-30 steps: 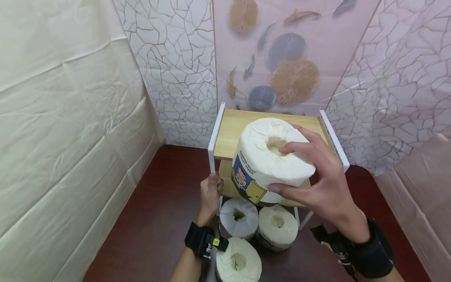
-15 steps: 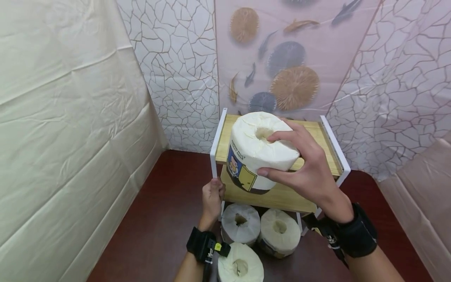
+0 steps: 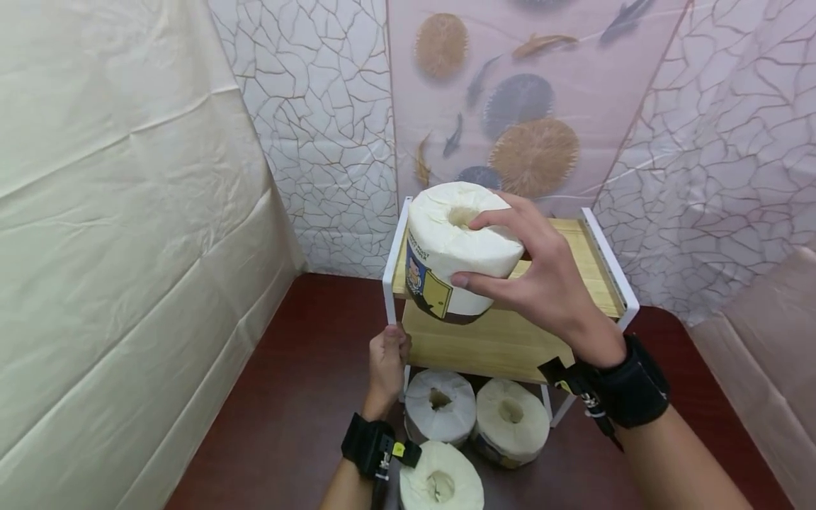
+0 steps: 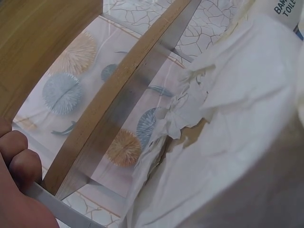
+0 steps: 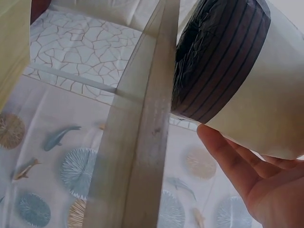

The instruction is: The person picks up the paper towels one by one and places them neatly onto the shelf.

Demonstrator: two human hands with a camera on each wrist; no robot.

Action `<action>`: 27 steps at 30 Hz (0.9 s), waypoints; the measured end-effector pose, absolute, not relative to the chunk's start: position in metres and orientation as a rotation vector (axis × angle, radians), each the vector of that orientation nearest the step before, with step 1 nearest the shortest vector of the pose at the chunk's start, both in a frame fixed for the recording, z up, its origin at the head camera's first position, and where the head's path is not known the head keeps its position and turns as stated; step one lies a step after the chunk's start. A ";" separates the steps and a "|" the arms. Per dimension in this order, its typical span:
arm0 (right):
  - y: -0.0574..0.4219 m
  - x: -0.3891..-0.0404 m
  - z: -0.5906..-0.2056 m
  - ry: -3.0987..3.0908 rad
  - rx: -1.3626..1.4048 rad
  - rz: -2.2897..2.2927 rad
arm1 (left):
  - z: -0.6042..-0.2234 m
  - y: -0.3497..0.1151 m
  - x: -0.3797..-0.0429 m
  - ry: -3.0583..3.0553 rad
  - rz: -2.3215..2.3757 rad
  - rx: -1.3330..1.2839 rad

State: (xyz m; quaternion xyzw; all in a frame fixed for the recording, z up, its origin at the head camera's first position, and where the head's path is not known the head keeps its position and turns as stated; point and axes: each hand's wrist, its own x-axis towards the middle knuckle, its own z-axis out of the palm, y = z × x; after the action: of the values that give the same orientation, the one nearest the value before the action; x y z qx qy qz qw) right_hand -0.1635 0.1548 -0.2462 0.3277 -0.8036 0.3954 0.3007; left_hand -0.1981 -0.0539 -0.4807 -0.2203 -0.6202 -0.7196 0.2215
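My right hand (image 3: pixel 542 265) grips a large wrapped toilet paper roll (image 3: pixel 468 251) by its right side, a finger at the centre hole and the thumb on the front. In the head view the roll is slightly tilted and overlaps the left part of the top board (image 3: pixel 576 248) of a small shelf. The right wrist view shows the dark striped base of the roll (image 5: pixel 228 61) close by the board's edge (image 5: pixel 147 142). My left hand (image 3: pixel 387 361) is curled round the white left leg (image 3: pixel 389 301) of the shelf.
Three more wrapped rolls stand low at the shelf's front: a greyish one (image 3: pixel 460 414), a cream one (image 3: pixel 534 414) and a nearer one (image 3: pixel 468 478). A lower wooden board (image 3: pixel 491 350) lies above them. The shelf stands on a dark red tabletop (image 3: pixel 280 397) before a patterned backdrop (image 3: pixel 319 163).
My right hand has carried the roll up and to the left, farther over the top board's left part. The left hand has kept its hold on the shelf leg.
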 end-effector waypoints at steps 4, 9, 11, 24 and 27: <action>0.153 -0.168 -0.246 -2.141 0.856 1.054 | -0.481 -0.052 -0.198 -1.704 -1.977 -0.645; 0.147 -0.177 -0.244 -2.175 0.829 1.059 | -0.482 -0.053 -0.201 -1.668 -1.958 -0.669; 0.143 -0.182 -0.242 -2.195 0.819 1.054 | -0.483 -0.054 -0.201 -1.659 -1.954 -0.674; 0.136 -0.202 -0.245 -2.242 0.766 1.055 | -0.485 -0.056 -0.203 -1.639 -1.967 -0.673; 0.136 -0.204 -0.246 -2.260 0.742 1.048 | -0.486 -0.056 -0.202 -1.636 -1.978 -0.687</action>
State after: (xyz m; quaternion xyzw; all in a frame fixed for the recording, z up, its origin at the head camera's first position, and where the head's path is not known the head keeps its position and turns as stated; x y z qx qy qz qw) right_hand -0.2041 0.1365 -0.2458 0.2749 -0.8376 0.3886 0.2679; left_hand -0.2023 -0.0558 -0.4856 -0.2510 -0.5977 -0.7227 0.2397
